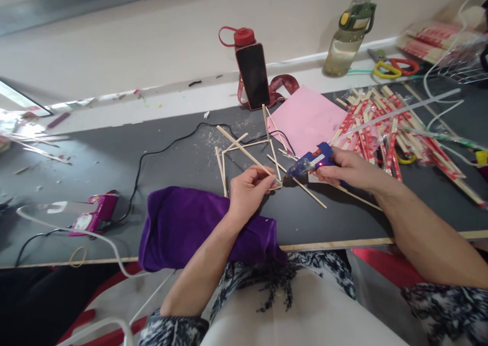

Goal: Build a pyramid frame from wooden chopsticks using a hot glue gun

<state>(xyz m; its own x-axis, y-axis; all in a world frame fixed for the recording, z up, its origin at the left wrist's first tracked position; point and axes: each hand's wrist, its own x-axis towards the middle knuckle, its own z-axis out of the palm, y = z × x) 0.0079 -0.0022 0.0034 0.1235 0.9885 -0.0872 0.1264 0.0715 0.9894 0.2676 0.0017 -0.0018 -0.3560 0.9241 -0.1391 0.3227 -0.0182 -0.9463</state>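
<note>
My left hand (249, 191) pinches a thin wooden stick (244, 150) near its lower right end, where it meets a corner of a frame of joined sticks (246, 144). In my right hand (353, 169) is a blue glue gun (310, 161), its nozzle pointing left at that corner, close by my left fingertips. Whether the nozzle touches the wood cannot be made out. Loose sticks (310, 192) lie under and beside the glue gun. A purple cloth (186, 224) is beneath my left forearm.
Behind the frame stand a phone (253, 76) and a red-capped bottle (244, 36). A pink sheet (308, 117), wrapped chopsticks (366, 127), scissors (394, 68) and a water bottle (345, 43) are at right. A magenta device (95, 211) and black cable (163, 145) lie left.
</note>
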